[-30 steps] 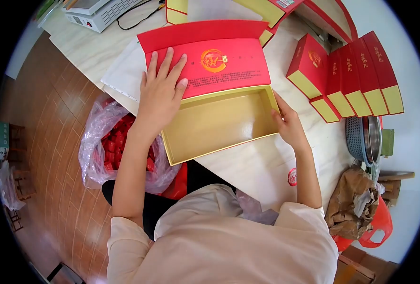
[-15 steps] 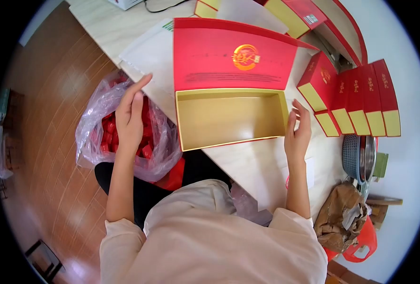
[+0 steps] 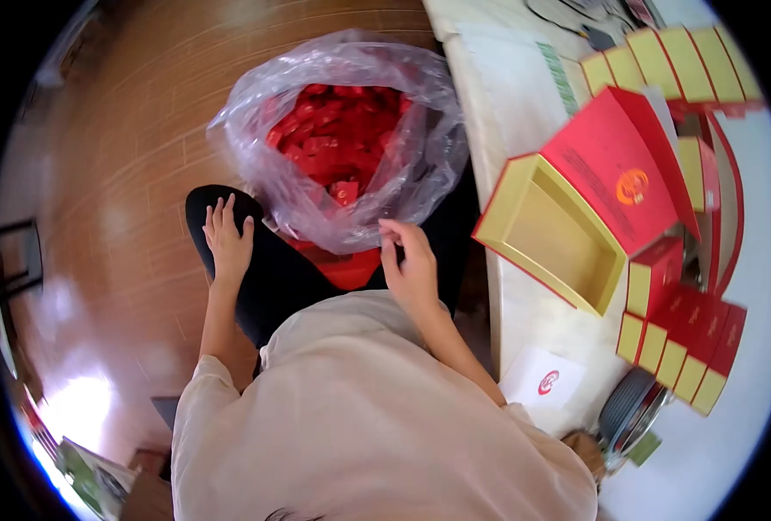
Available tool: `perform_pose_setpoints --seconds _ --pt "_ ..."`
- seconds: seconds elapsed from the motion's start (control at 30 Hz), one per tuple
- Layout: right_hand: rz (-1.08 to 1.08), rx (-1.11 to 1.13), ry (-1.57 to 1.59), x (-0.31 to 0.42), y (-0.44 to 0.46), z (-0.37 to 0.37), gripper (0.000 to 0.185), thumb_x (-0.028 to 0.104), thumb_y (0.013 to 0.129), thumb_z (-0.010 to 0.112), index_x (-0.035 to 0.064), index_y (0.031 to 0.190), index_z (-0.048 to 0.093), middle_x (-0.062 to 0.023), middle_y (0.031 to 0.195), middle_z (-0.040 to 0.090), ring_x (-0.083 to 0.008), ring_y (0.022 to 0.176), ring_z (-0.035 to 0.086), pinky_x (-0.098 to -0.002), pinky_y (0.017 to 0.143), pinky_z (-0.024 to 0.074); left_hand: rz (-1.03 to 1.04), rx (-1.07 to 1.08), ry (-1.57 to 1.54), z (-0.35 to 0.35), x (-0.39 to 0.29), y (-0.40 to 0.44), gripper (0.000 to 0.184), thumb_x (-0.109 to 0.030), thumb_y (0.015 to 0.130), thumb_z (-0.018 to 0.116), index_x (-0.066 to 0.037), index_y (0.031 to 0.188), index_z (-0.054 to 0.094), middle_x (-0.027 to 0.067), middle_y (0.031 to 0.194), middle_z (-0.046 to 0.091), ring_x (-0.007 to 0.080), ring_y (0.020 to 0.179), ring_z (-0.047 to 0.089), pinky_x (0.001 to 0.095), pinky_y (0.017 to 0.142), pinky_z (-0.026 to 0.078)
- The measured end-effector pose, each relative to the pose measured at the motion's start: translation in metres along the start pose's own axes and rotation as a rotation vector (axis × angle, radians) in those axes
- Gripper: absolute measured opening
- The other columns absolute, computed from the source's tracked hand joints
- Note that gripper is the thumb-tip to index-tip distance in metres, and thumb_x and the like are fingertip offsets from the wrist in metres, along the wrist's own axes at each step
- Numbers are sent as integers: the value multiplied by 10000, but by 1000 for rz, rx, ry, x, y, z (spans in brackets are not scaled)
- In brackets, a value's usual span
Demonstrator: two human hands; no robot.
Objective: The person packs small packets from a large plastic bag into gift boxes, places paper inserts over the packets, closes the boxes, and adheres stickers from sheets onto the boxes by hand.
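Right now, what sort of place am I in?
Probably a small packing workspace: an open, empty gift box on the table, closed matching boxes beside it, and a plastic bag of red packets.

- The plastic bag [image 3: 247, 108] sits before the person, left of the bench [image 3: 524, 334], with packets [image 3: 342, 130] in it.
- The gift box [image 3: 568, 230] rests on the bench, right of the bag, its lid [image 3: 611, 165] folded back along its right side.
- A sheet [image 3: 503, 87] lies beyond the box, near the bench's left edge.
- A cable [image 3: 555, 22] lies farther back, left of the far row of boxes [image 3: 681, 65].
- The near row of boxes [image 3: 685, 343] stands right of the box's near end.
- A card [image 3: 546, 379] lies nearer the person, left of a basket [image 3: 624, 404].
- The floor [image 3: 125, 174] spreads left of the bag.
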State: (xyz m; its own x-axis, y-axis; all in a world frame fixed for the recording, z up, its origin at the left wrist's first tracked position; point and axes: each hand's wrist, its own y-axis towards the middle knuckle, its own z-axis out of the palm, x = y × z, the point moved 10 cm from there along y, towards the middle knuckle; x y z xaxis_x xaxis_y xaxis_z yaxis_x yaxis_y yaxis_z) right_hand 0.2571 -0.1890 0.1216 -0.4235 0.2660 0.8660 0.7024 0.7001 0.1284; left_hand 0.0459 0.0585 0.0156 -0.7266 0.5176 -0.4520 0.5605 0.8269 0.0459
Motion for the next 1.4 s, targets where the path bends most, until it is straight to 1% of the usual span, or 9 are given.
perform_pose_setpoints --seconds 0.27,0.57,0.7,0.77,0.93,1.03,1.17,1.33,1.4 --pt "139 207 -112 -157 64 134 301 42 860 533 17 1160 548 -172 1004 647 -288 905 638 -360 818 497 -286 -130 338 -28 58 -96 441 -237 889 556 -134 1313 488 110 1407 422 293 1365 299 552 1101 173" --pt "445 731 -555 -273 69 229 832 327 777 683 11 1425 267 -277 1300 487 -380 1198 496 -415 990 409 -295 -221 257 -36 55 -81 435 -224 854 604 -124 1265 504 57 1250 561 229 1266 442 486 1097 218" --pt "347 559 -625 -256 55 205 741 272 792 657 -1 1394 323 -277 1204 542 -393 1129 527 -438 978 412 -171 -132 73 5 34 -28 519 -207 836 640 -74 1303 458 147 1227 546 282 1229 460 449 1070 286" --pt "287 496 -454 -230 48 193 665 224 803 629 -11 1368 370 -279 1213 538 -384 1136 528 -437 983 409 -142 -95 -431 51 26 -6 573 -180 828 660 -17 1322 420 206 1259 496 336 1206 459 442 1052 315" --pt "260 329 -324 -148 44 148 329 130 805 594 32 1119 583 -214 1047 613 -372 981 593 -454 859 465 146 2 -207 190 35 29 900 -456 728 735 30 1362 320 270 1353 368 417 1281 326 506 1059 281" --pt "84 280 -338 -112 26 125 280 129 817 586 33 1080 590 -204 1010 610 -374 945 594 -460 831 469 -129 -18 -49 200 33 33 1121 -566 648 762 -45 1442 167 310 1434 213 490 1318 220 608 1050 218" --pt "-59 451 -237 -81 11 105 229 138 835 579 26 1033 600 -185 979 627 -348 888 615 -441 779 490 -585 230 -30 262 90 34 1374 -651 524 799 -38 1456 -3 285 1492 41 486 1361 101 552 1103 163" --pt "18 334 -129 -45 24 48 182 137 845 551 35 975 626 -165 914 660 -345 864 634 -432 760 504 -613 107 -204 258 100 35 1384 -543 497 848 -59 1461 -20 321 1482 58 492 1347 179 563 1091 192" --pt "105 263 -187 -65 20 30 189 140 859 573 46 1017 615 -151 886 656 -320 805 643 -391 718 513 -903 302 -256 290 132 10 1370 -570 497 831 -50 1470 19 306 1488 61 468 1359 177 543 1090 212"
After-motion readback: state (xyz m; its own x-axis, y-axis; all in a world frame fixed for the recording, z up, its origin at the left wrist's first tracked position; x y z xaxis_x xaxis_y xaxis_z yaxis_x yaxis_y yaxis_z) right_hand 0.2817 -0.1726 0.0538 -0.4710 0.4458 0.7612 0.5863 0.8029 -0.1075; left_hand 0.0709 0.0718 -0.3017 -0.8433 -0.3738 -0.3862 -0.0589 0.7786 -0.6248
